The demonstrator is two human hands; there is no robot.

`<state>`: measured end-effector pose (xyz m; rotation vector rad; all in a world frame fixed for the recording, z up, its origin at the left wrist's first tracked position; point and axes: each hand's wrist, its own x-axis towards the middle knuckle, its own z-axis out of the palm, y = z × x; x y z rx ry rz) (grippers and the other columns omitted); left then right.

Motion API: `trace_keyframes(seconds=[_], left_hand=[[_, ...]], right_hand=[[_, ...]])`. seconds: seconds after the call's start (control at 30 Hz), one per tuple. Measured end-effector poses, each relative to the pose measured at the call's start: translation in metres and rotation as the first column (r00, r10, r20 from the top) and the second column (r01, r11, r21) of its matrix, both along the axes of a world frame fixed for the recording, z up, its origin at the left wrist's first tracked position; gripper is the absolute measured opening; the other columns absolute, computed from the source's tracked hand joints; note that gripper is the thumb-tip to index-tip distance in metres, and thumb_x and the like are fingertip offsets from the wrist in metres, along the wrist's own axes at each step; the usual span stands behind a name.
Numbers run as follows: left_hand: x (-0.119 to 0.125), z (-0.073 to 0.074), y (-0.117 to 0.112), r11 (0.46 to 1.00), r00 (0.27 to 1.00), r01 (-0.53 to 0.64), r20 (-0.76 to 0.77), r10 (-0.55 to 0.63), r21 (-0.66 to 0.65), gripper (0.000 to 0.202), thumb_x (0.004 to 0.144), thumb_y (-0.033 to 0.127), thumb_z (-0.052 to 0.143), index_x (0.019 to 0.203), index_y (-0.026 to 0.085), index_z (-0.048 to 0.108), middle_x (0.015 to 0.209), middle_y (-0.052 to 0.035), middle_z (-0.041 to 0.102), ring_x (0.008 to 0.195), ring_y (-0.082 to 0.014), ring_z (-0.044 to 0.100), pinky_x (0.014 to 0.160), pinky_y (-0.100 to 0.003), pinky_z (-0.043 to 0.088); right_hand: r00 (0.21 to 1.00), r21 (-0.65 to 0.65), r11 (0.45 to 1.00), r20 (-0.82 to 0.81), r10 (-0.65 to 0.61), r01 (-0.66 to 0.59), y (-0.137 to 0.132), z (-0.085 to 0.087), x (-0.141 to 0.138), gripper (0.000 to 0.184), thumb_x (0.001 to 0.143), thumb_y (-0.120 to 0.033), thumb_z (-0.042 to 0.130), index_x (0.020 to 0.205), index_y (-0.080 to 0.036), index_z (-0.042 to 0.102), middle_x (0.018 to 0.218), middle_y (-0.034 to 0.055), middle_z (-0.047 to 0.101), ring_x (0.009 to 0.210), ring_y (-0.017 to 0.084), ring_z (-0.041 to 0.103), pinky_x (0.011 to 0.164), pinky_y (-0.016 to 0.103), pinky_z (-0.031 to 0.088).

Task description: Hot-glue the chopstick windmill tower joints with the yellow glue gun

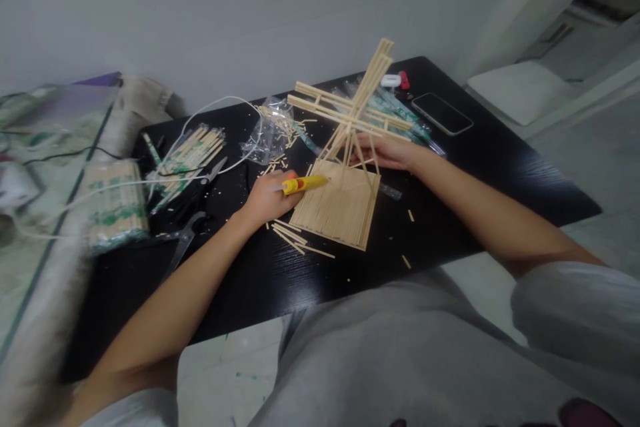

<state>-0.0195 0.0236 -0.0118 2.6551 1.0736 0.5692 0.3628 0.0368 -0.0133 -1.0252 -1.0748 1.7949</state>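
Note:
My left hand is wrapped round a yellow hot glue gun, whose nozzle points right, over the base of a windmill model built from thin wooden sticks. Slanting stick legs rise from the flat base to a cross of long blades. On the model's far right side, my right hand has its fingers at the legs and seems to steady them; the sticks partly hide the fingertips. Several loose sticks lie beside the base's near left corner.
Left on the black table are scissors, wrapped sticks and a full pack. A white cord crosses that side. Crumpled plastic and offcuts lie behind; a phone rests at the right.

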Motion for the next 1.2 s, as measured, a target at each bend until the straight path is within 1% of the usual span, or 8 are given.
trace_keyframes(seconds=[0.17, 0.33, 0.57, 0.67, 0.8, 0.93, 1.07, 1.2], left_hand=[[0.0, -0.003, 0.001, 1.0, 0.999, 0.015, 0.036, -0.016, 0.009, 0.026, 0.101, 0.04, 0.078, 0.085, 0.025, 0.065, 0.076, -0.0013, 0.067, 0.073, -0.0206, 0.063, 0.072, -0.033, 0.047], [0.0, -0.007, 0.001, 0.999, 0.998, 0.017, 0.061, -0.019, 0.027, 0.023, 0.102, 0.04, 0.078, 0.088, 0.025, 0.067, 0.079, -0.0014, 0.069, 0.077, -0.0212, 0.067, 0.076, -0.034, 0.051], [-0.001, -0.009, 0.002, 0.999, 0.999, 0.014, 0.028, -0.015, 0.029, 0.019, 0.102, 0.036, 0.08, 0.091, 0.024, 0.071, 0.082, -0.0024, 0.072, 0.077, -0.021, 0.067, 0.076, -0.034, 0.053], [0.0, -0.008, 0.002, 0.999, 1.0, 0.02, 0.023, -0.021, 0.044, 0.02, 0.104, 0.037, 0.077, 0.091, 0.024, 0.071, 0.081, -0.0026, 0.071, 0.075, -0.0208, 0.067, 0.074, -0.034, 0.052], [0.0, -0.008, 0.002, 0.997, 0.998, 0.045, 0.051, -0.049, 0.063, 0.017, 0.104, 0.037, 0.076, 0.093, 0.024, 0.072, 0.081, -0.0024, 0.072, 0.077, -0.0214, 0.069, 0.077, -0.035, 0.054], [0.0, -0.007, 0.002, 0.996, 0.997, 0.045, 0.052, -0.049, 0.071, 0.019, 0.104, 0.04, 0.073, 0.092, 0.025, 0.07, 0.081, -0.0033, 0.073, 0.076, -0.0235, 0.07, 0.075, -0.036, 0.053], [0.001, -0.007, 0.002, 0.998, 1.0, 0.019, 0.021, -0.02, 0.052, 0.022, 0.102, 0.042, 0.074, 0.089, 0.025, 0.068, 0.08, -0.0032, 0.072, 0.076, -0.0239, 0.07, 0.072, -0.036, 0.05], [0.001, -0.008, 0.002, 0.997, 0.998, 0.036, 0.052, -0.039, 0.064, 0.02, 0.102, 0.041, 0.075, 0.091, 0.025, 0.071, 0.08, -0.0024, 0.072, 0.075, -0.0229, 0.069, 0.074, -0.037, 0.051]], right_hand=[[1.0, -0.023, 1.0, 0.018, -0.016, 0.017, -0.002, 0.005, -0.001, 0.009, 0.121, -0.014, 0.076, 0.121, -0.019, 0.083, 0.095, 0.0072, 0.084, 0.092, 0.022, 0.083, 0.11, 0.041, 0.075], [0.999, -0.012, 1.0, 0.039, -0.019, 0.02, -0.004, 0.008, -0.002, 0.013, 0.124, -0.014, 0.072, 0.12, -0.019, 0.084, 0.092, 0.0063, 0.082, 0.091, 0.02, 0.082, 0.106, 0.036, 0.075], [0.998, -0.02, 0.998, 0.037, -0.054, 0.054, -0.005, 0.007, -0.001, 0.005, 0.122, -0.017, 0.079, 0.122, -0.021, 0.082, 0.086, 0.0021, 0.079, 0.084, 0.02, 0.081, 0.108, 0.041, 0.075], [0.997, -0.03, 0.997, 0.051, -0.064, 0.065, -0.006, 0.011, -0.004, 0.007, 0.122, -0.016, 0.079, 0.118, -0.021, 0.082, 0.082, 0.0009, 0.076, 0.083, 0.019, 0.081, 0.107, 0.038, 0.074], [0.995, -0.045, 0.996, 0.075, -0.071, 0.074, -0.01, 0.019, -0.01, 0.013, 0.123, -0.019, 0.08, 0.11, -0.022, 0.081, 0.08, 0.0004, 0.076, 0.075, 0.017, 0.077, 0.099, 0.035, 0.076], [0.992, -0.04, 0.994, 0.076, -0.103, 0.106, -0.013, 0.026, -0.016, 0.022, 0.122, -0.021, 0.083, 0.101, -0.022, 0.079, 0.075, -0.0011, 0.072, 0.068, 0.015, 0.072, 0.092, 0.031, 0.076], [0.987, -0.067, 0.989, 0.105, -0.122, 0.13, -0.016, 0.031, -0.019, 0.022, 0.124, -0.015, 0.076, 0.103, -0.022, 0.08, 0.077, 0.0004, 0.075, 0.073, 0.016, 0.076, 0.091, 0.033, 0.076], [0.981, -0.056, 0.988, 0.136, -0.137, 0.145, -0.018, 0.033, -0.019, 0.02, 0.125, -0.019, 0.076, 0.106, -0.022, 0.08, 0.081, 0.0008, 0.077, 0.074, 0.017, 0.077, 0.092, 0.035, 0.077]])
